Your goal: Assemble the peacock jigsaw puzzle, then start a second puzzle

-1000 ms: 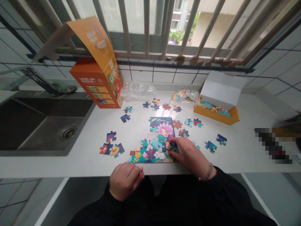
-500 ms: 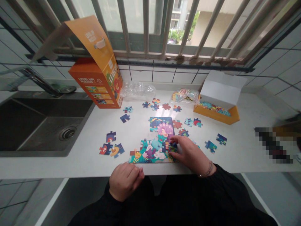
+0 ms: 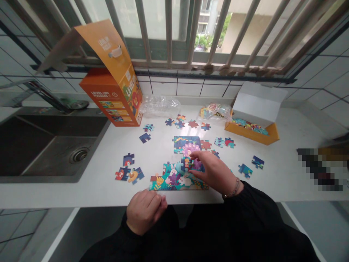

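Note:
A partly joined jigsaw puzzle (image 3: 174, 180) lies near the counter's front edge, with white rabbits along its bottom and a pink peacock higher up. My right hand (image 3: 215, 171) reaches over its right side, thumb and fingers curved around a dark blue puzzle piece (image 3: 187, 163) with an orange patch. That piece is over the assembled part, below the peacock; whether it lies flat there I cannot tell. Curled into a fist, my left hand (image 3: 146, 211) rests at the counter edge, below the puzzle's lower left corner. No piece shows in it.
Loose pieces (image 3: 133, 175) lie left of the puzzle, with several more behind it and to the right (image 3: 245, 170). An orange puzzle box (image 3: 109, 98) stands by the sink (image 3: 92, 153). Clear plastic packaging (image 3: 160, 105), a bagged set (image 3: 215, 111) and an open yellow box (image 3: 252, 134) are at the back.
My right hand has shifted left and slightly up across the puzzle, and the dark blue piece has moved with it. My left hand stays where it was.

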Action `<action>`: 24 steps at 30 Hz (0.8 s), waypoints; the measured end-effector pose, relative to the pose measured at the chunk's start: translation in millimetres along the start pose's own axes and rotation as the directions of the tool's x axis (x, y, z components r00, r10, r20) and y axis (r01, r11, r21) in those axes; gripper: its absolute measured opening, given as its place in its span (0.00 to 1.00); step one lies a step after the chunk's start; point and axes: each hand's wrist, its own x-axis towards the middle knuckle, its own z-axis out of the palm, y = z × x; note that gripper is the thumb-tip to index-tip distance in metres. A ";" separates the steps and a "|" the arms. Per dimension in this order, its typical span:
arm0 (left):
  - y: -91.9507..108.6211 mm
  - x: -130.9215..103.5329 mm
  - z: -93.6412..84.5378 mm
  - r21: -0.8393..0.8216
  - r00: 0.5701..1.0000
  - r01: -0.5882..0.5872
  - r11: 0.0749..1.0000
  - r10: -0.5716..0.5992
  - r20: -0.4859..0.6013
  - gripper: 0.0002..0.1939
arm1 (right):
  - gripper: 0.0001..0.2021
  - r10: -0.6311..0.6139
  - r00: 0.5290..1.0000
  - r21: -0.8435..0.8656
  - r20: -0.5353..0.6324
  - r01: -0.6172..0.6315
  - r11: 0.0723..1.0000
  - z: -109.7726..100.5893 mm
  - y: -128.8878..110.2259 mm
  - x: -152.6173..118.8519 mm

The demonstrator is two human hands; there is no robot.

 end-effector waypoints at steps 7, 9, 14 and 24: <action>0.6 2.4 -1.3 0.016 1.000 -0.002 1.000 0.002 -0.009 0.14 | 0.27 -0.036 0.998 0.006 0.046 0.036 0.999 15.2 0.6 69.2; 0.9 3.3 -2.0 0.012 1.000 -0.004 1.000 0.005 -0.010 0.14 | 0.28 -0.030 0.998 0.025 0.063 0.029 0.999 25.9 1.4 86.0; 1.2 3.1 -2.1 0.010 1.000 0.007 1.000 -0.007 0.000 0.14 | 0.26 -0.012 0.997 0.029 0.080 0.009 1.000 49.9 9.6 105.2; 0.8 5.2 -2.8 -0.002 1.000 0.011 1.000 -0.011 -0.002 0.13 | 0.19 -0.037 0.998 0.013 0.047 0.037 0.999 56.3 25.9 101.5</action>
